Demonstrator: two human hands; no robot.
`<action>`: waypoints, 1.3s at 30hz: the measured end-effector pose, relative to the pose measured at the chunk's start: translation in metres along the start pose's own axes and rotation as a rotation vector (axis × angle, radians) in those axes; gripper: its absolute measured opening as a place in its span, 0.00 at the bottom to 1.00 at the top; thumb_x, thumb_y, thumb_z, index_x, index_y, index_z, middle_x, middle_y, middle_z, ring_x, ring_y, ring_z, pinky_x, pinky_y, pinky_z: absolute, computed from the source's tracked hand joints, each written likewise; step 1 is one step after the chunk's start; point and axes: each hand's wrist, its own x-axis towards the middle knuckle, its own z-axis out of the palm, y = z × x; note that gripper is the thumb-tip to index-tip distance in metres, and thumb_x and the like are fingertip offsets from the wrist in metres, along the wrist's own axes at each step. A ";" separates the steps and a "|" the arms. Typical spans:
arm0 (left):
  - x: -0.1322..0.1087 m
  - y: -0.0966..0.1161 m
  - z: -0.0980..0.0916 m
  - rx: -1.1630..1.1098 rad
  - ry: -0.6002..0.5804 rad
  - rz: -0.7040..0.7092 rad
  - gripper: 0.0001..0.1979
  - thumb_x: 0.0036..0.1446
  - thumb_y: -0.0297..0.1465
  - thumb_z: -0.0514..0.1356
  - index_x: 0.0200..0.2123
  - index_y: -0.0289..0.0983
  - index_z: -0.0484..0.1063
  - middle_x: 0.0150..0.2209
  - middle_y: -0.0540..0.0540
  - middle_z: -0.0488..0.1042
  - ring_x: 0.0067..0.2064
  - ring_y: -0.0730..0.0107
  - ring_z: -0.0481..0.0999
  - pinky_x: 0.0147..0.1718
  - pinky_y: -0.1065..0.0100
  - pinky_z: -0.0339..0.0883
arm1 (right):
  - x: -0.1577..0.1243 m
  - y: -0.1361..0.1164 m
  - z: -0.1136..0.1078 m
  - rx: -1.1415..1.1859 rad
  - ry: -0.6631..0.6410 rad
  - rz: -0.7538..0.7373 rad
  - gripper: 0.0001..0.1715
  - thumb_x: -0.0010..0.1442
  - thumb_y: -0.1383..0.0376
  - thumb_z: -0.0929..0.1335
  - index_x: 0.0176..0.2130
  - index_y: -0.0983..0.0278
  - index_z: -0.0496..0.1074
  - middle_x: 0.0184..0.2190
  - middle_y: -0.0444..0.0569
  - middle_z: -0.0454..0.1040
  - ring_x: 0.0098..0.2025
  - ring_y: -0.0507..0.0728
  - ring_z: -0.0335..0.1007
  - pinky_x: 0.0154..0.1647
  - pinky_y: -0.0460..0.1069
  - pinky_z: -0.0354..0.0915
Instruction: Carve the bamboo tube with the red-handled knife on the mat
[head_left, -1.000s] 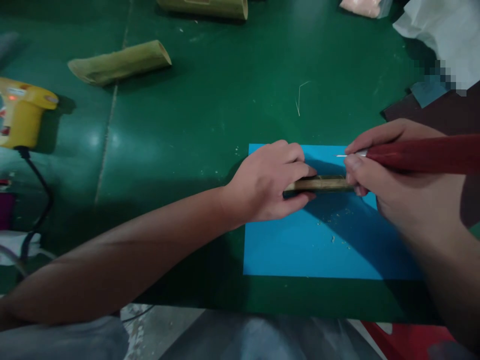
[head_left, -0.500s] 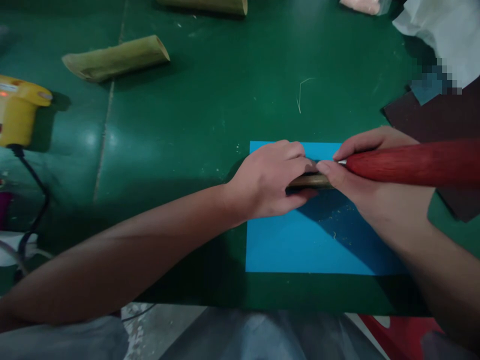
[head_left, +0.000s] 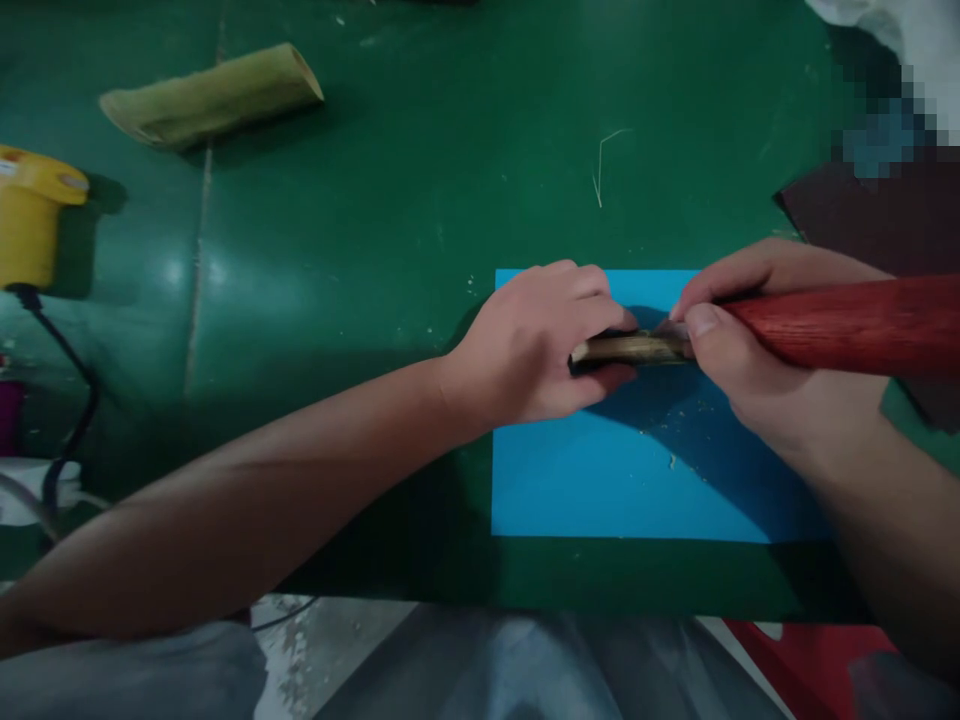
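My left hand (head_left: 536,340) grips a short, narrow piece of bamboo (head_left: 622,348) between thumb and fingers, over a blue sheet (head_left: 562,490). From the right, my right hand (head_left: 780,370) is closed round a carving knife with a thick red wooden handle (head_left: 840,320). Its short metal blade (head_left: 675,330) meets the right end of the bamboo, and my thumb presses close to it. Fine shavings (head_left: 673,462) lie scattered on the sheet below. My fingers partly cover both the bamboo and the blade.
On the green table (head_left: 390,240) lies a cut bamboo tube (head_left: 217,97) at the upper left. A yellow corded tool (head_left: 34,220) is at the left edge. Dark brown sheets (head_left: 885,215) and white crumpled material (head_left: 926,50) are at the right. A thin fibre (head_left: 600,170) lies beyond the sheet.
My right hand and the knife have shifted a little to the right along the bamboo, leaving more of it showing. My left hand keeps its hold. The view has tilted slightly.
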 end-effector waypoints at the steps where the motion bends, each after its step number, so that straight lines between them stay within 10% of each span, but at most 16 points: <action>1: 0.000 0.000 0.000 -0.007 0.002 0.003 0.13 0.74 0.40 0.68 0.54 0.40 0.85 0.46 0.41 0.84 0.45 0.54 0.83 0.45 0.54 0.72 | 0.001 0.001 -0.002 -0.025 0.016 -0.057 0.22 0.68 0.48 0.71 0.25 0.53 0.76 0.26 0.45 0.74 0.30 0.58 0.68 0.31 0.57 0.55; 12: 0.001 0.000 0.001 -0.002 0.016 0.003 0.13 0.73 0.41 0.68 0.53 0.41 0.86 0.45 0.41 0.84 0.45 0.55 0.82 0.45 0.55 0.73 | -0.005 0.012 -0.003 -0.004 0.084 -0.188 0.13 0.71 0.57 0.75 0.33 0.48 0.85 0.32 0.40 0.84 0.30 0.55 0.77 0.34 0.56 0.70; 21: 0.006 0.000 0.000 -0.008 -0.029 -0.084 0.13 0.73 0.41 0.67 0.52 0.41 0.86 0.48 0.41 0.83 0.48 0.52 0.82 0.48 0.53 0.71 | 0.007 0.009 0.023 0.040 0.262 -0.132 0.28 0.79 0.47 0.74 0.29 0.54 0.75 0.29 0.41 0.78 0.35 0.57 0.81 0.46 0.58 0.82; 39: 0.007 0.006 -0.003 0.131 -0.078 -0.105 0.18 0.79 0.43 0.60 0.59 0.45 0.86 0.56 0.37 0.82 0.57 0.45 0.81 0.53 0.49 0.73 | 0.021 -0.005 0.034 0.115 0.311 0.035 0.28 0.64 0.79 0.73 0.23 0.55 0.64 0.24 0.37 0.61 0.27 0.52 0.60 0.38 0.53 0.70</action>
